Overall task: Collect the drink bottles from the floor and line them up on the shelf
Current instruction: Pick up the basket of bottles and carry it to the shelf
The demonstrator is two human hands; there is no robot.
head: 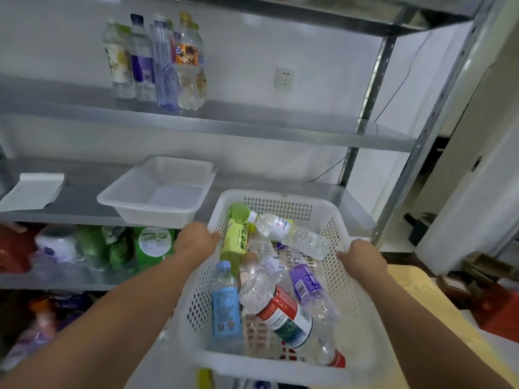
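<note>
Bottles [280, 310]: lay jumbled inside basket [280, 206].
Left hand [196, 240]: gripped basket's left rim.
Right hand [362, 256]: gripped basket's right rim.
Shelf bottles [157, 60]: stood upright above-left of basket.

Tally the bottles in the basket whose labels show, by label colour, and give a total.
Green-label bottle: 1
Blue-label bottle: 1
Purple-label bottle: 1
Red-and-green-label bottle: 1
White-label bottles: 2
Total: 6 in the basket; others may lie hidden beneath.
</note>
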